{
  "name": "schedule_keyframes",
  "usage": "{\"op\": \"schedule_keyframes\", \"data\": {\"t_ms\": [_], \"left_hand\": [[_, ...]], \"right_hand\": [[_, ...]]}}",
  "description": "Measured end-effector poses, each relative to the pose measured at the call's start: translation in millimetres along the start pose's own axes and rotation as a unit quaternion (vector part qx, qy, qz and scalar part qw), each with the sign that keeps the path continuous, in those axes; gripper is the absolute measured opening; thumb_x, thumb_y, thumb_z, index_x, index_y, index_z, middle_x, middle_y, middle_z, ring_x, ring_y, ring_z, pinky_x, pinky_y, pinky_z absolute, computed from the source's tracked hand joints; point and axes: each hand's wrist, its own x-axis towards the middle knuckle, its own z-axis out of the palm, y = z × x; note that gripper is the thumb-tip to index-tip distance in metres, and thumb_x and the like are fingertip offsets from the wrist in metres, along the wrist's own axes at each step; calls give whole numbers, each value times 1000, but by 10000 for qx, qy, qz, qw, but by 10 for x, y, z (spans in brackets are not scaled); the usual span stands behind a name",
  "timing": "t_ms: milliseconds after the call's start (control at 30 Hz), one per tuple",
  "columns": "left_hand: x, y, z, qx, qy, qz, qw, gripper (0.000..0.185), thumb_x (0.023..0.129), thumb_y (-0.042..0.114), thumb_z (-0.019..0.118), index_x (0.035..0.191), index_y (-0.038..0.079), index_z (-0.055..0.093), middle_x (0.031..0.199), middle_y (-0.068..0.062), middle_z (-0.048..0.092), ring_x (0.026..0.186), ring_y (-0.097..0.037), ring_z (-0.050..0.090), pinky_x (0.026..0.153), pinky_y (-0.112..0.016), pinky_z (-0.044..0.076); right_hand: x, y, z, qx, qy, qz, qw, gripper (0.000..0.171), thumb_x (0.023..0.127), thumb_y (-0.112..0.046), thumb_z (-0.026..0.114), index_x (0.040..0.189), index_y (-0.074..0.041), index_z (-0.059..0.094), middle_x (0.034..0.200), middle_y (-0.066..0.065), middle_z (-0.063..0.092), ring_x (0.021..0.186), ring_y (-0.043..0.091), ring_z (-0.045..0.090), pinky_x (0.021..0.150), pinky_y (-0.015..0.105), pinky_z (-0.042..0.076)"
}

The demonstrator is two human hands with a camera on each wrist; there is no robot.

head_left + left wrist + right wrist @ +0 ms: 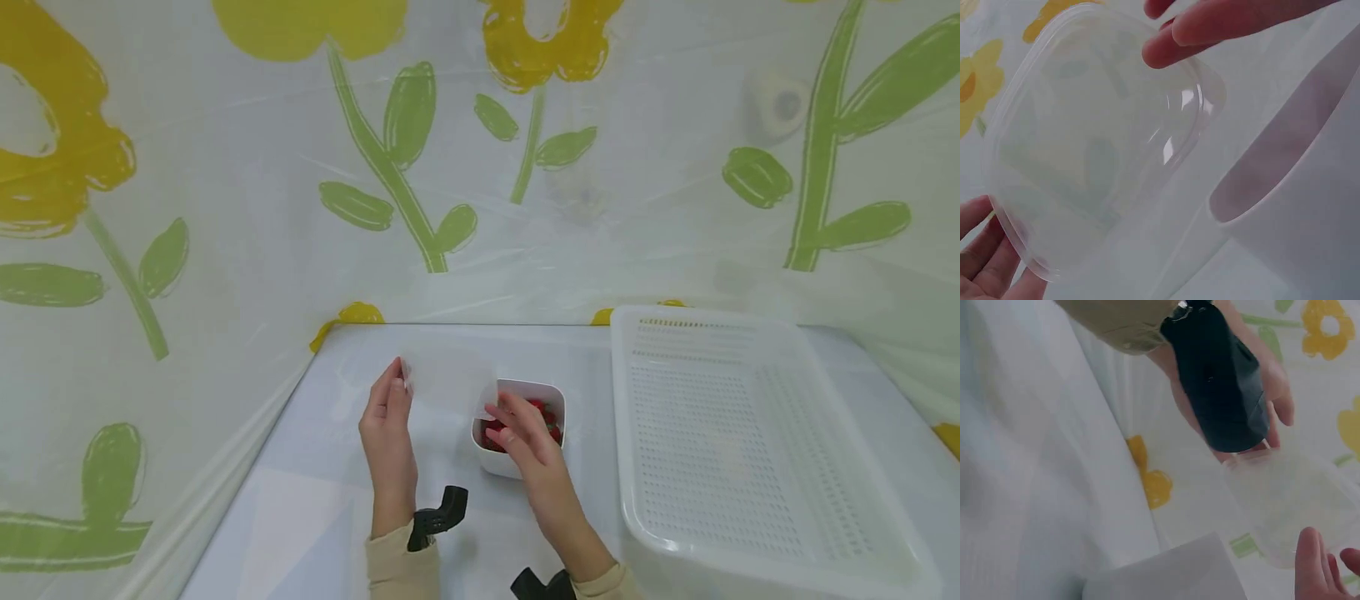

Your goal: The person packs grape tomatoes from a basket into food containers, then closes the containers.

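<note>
A clear plastic lid (450, 383) is held up by my left hand (388, 450), whose fingers grip its left rim. In the left wrist view, the lid (1091, 137) stands tilted, with rounded corners. My right hand (536, 446) is at the lid's other side, its fingers loosely spread; whether they touch the lid I cannot tell. Beneath the right hand, a white square container (501, 467) stands on the table, holding red fruits with green tops that look like strawberries (555, 433), partly hidden by the hand.
To the right lies a large white perforated basket (626, 467) on the white table (292, 517). Behind the table hangs a pale sheet (247, 208) printed with yellow flowers and green leaves. Each wrist bears a black camera mount (442, 512).
</note>
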Motion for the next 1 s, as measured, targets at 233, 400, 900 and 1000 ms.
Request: {"op": "schedule_keyframes", "data": {"t_ms": [233,400,900,1000], "left_hand": [[-68,72,207,-818,-1076,287,9904,38,98,27,34,130,11,45,132,-6,46,124,-15,37,103,-27,24],[-107,118,275,-1090,-1882,306,9756,47,100,26,16,133,1,39,138,-13,37,130,-17,25,107,-37,10],[-129,-207,371,305,-2625,-534,9630,42,88,0,35,118,19,56,141,14,29,130,-4,20,104,-42,20],[-132,-260,417,252,-2717,-366,9614,49,81,-8,34,119,17,54,142,13,28,130,-4,18,101,-40,25]], "right_hand": [[25,-13,-136,343,693,-17,9970,39,95,-21,41,131,-7,43,128,16,36,117,33,39,93,32,38],[41,-5,-192,307,1224,-115,9919,37,95,-23,42,122,0,50,124,13,41,114,27,42,92,33,40],[33,7,-223,-1797,2332,50,9557,22,90,-14,51,110,-16,61,129,-7,38,100,19,49,75,27,46],[35,52,-196,-2170,2308,-320,9479,26,88,-8,51,112,-14,59,131,-6,33,114,16,39,87,35,39]]}}
